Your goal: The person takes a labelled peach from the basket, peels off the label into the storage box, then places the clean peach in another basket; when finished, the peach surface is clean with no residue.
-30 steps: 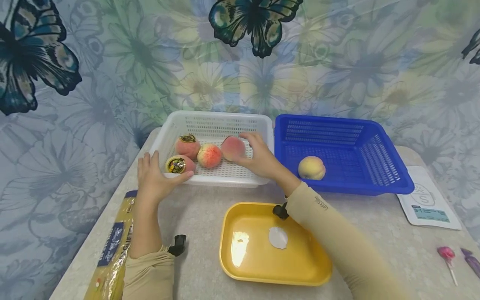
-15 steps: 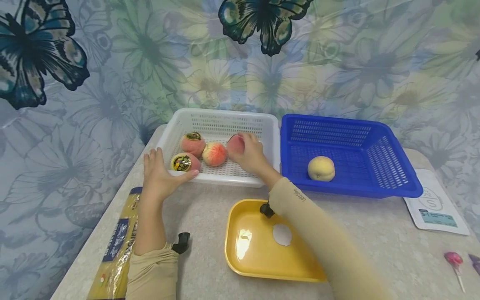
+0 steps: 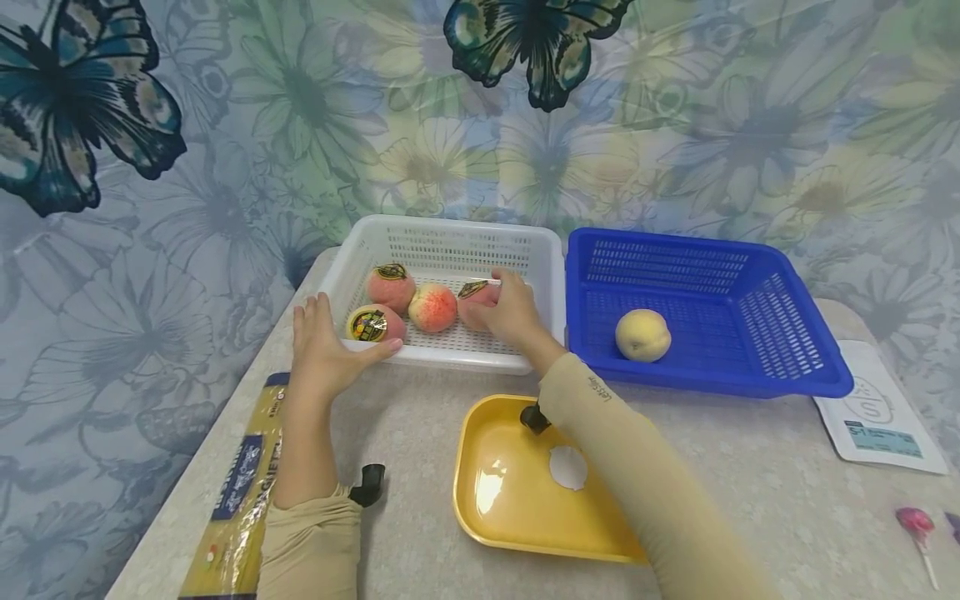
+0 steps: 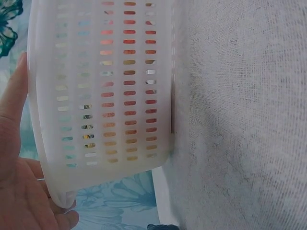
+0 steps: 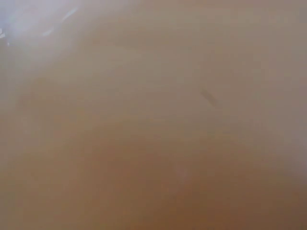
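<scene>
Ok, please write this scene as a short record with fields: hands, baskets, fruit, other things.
left hand: left hand holds the front left corner of the white basket, thumb on the rim
right hand: right hand grips a peach inside the white basket
white basket fruit: three more peaches, two with stickers, one plain
blue basket: blue basket holds one yellow peach
front: yellow tray, spaghetti pack
far right: paper card, lollipop
right wrist view: blurred, nothing can be told
</scene>
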A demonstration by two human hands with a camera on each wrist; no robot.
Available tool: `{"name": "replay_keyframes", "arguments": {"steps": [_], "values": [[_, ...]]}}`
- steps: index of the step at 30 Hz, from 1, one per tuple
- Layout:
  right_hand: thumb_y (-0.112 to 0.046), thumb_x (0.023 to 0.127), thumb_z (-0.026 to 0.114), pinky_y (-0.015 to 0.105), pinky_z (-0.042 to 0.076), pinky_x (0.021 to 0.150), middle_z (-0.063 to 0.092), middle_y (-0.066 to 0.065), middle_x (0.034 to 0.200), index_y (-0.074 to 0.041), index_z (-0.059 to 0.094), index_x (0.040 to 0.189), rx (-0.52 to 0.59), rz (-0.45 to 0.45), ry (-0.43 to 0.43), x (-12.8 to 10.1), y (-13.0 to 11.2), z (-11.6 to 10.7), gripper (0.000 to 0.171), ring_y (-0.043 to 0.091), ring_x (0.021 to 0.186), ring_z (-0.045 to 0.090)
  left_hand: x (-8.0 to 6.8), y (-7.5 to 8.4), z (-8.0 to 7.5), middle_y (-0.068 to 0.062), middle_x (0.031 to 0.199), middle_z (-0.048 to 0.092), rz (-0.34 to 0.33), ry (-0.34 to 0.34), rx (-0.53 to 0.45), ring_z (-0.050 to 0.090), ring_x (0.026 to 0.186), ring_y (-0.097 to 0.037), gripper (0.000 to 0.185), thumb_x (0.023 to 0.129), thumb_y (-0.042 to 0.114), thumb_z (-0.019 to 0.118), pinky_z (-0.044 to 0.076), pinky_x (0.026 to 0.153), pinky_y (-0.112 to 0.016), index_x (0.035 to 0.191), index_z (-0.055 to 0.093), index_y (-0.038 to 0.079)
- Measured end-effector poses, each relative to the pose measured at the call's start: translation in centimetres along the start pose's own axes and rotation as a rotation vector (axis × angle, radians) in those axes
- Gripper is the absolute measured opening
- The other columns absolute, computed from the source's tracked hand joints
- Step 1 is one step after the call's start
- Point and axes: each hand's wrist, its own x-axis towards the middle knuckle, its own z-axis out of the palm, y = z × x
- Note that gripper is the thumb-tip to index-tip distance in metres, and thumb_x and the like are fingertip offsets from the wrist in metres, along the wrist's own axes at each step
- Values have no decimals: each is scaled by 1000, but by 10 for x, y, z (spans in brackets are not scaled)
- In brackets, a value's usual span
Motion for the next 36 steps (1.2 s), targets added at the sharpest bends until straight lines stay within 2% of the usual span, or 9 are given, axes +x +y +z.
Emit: {"name": "replay_keyframes", "arguments": {"steps": [4, 7, 10, 13, 18, 21, 23, 27, 36], "values": [[-30, 85, 78, 42, 35, 119, 58, 13, 138, -5, 38, 151, 0, 73, -6, 2, 2, -1, 81, 29, 139, 43, 0, 1, 0, -25, 165, -4, -1, -3, -4, -13, 152, -42, 138, 70, 60, 83, 7, 119, -68, 158, -5, 0], [-33, 82, 80, 44, 38, 116, 45, 16, 148, -6, 43, 147, -50, 99, -20, 1, 2, -2, 80, 32, 136, 42, 0, 1, -1, -26, 165, -4, 2, -3, -4, -13, 152, -42, 138, 70, 60, 83, 7, 119, -69, 157, -5, 0], [-34, 78, 84, 45, 40, 114, 43, 16, 145, -7, 48, 142, -78, 89, -41, 0, 2, -3, 79, 32, 130, 43, 0, 1, 0, -25, 165, -4, 2, -3, -5, -14, 152, -42, 139, 69, 61, 83, 7, 119, -69, 157, -5, 0], [-33, 76, 86, 44, 42, 111, 54, 13, 134, -10, 42, 141, -54, 71, -100, -2, 3, -3, 81, 31, 124, 50, 0, 0, 0, -25, 165, -3, 5, 1, -4, -13, 152, -42, 139, 69, 61, 83, 7, 119, -69, 157, -4, -2], [-32, 78, 85, 43, 41, 114, 57, 14, 135, -7, 34, 148, -81, 29, -185, -2, 4, -3, 90, 29, 129, 52, 1, 0, 1, -28, 164, -1, 14, 4, -5, -11, 152, -44, 138, 68, 58, 85, 8, 119, -68, 156, -1, -5], [-33, 77, 85, 41, 46, 109, 58, 14, 131, -3, 46, 141, -134, -20, -179, -2, 4, -3, 81, 28, 123, 54, 1, 0, 0, -29, 163, 0, 23, 7, -4, -10, 152, -45, 137, 69, 56, 85, 8, 119, -67, 156, -1, -7], [-34, 76, 86, 39, 51, 100, 63, 12, 118, -4, 54, 128, -148, -40, -160, -3, 3, -3, 67, 26, 111, 58, 1, 0, -1, -30, 163, 0, 28, 6, -2, -9, 152, -45, 137, 69, 55, 85, 8, 120, -67, 155, 0, -7], [-33, 74, 88, 36, 53, 90, 62, 7, 104, -9, 59, 109, -144, -63, -103, -6, 0, -7, 52, 24, 98, 58, 1, 0, -1, -30, 163, -1, 33, -4, 6, -9, 152, -45, 138, 69, 57, 85, 9, 120, -66, 155, -2, -7], [-27, 73, 90, 35, 51, 100, 67, 4, 113, -11, 59, 125, -20, -145, -86, -24, -20, -28, 63, 21, 107, 61, 2, -3, 0, -23, 163, -17, -12, -41, -15, -20, 151, -40, 141, 70, 59, 83, 5, 120, -66, 155, -10, -4]]}}
